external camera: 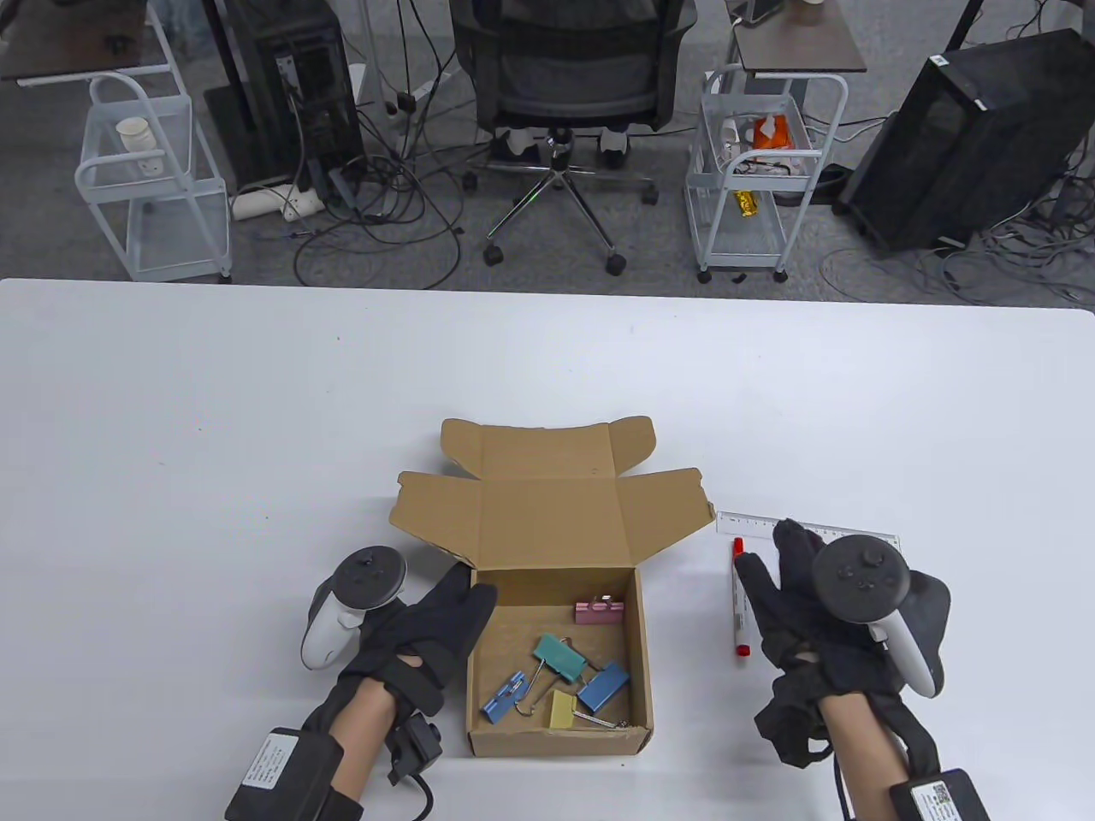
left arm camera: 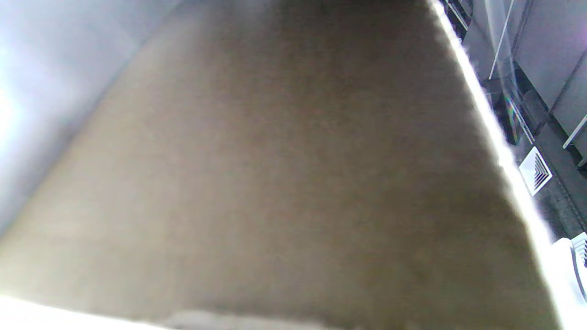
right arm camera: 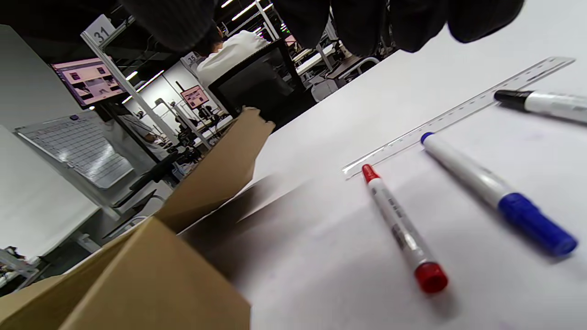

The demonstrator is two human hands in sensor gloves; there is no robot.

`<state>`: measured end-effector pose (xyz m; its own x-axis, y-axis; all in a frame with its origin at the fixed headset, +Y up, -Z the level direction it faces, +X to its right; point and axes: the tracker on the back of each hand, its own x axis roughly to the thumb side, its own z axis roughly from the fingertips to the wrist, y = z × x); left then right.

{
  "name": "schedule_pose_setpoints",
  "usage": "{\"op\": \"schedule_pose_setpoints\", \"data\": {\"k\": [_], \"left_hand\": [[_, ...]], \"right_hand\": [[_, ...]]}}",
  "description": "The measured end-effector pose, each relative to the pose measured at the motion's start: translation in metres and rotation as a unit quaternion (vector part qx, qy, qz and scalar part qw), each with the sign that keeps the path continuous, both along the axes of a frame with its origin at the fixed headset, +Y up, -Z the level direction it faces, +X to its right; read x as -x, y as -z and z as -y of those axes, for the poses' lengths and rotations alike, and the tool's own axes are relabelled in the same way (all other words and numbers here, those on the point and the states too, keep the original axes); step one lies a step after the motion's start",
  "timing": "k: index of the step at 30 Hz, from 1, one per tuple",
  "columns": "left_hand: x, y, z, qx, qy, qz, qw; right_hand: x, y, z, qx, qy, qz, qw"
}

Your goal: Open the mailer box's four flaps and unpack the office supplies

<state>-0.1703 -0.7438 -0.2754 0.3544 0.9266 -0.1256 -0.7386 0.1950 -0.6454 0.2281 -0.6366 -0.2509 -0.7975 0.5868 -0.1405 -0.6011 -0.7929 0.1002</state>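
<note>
Two hands on my feed, nearest the bottom edge, one on each side of the mailer box (external camera: 560,663). Left hand (external camera: 428,633) lies against the box's left wall, fingers straight and together, clamping nothing. Left wrist view is just blurred brown cardboard filling the frame, no fingers visible there. Right hand (external camera: 800,607) is right of the box, fingers extended and loose above the table (external camera: 214,445), gripping nothing that I can see.

Box sits near the table's front edge, all flaps folded out and the lid laid back toward the far side. Inside I count five binder clips: blue clip (external camera: 503,694), yellow clip (external camera: 562,710), another blue one (external camera: 603,687), teal clip (external camera: 560,657), pink clip (external camera: 600,610) at the far wall.

Right of the box, on the table: red marker (external camera: 740,599) just beside my right fingers, blue marker (right arm camera: 495,195) next to it in the right wrist view. Beyond them a clear ruler (external camera: 753,522) lies crosswise, a black marker (right arm camera: 541,104) close to it.

Farther off, past the table: office chair (external camera: 569,94) and two white carts.
</note>
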Motion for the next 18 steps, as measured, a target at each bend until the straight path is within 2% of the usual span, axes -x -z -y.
{"op": "schedule_pose_setpoints", "data": {"k": [8,18], "left_hand": [[0.0,0.0,0.0,0.0,0.0,0.0,1.0],[0.0,0.0,0.0,0.0,0.0,0.0,1.0]], "right_hand": [[0.032,-0.004,0.009,0.004,0.053,-0.029,0.998],[0.069,0.005,0.035,0.04,0.15,-0.039,0.987]]}}
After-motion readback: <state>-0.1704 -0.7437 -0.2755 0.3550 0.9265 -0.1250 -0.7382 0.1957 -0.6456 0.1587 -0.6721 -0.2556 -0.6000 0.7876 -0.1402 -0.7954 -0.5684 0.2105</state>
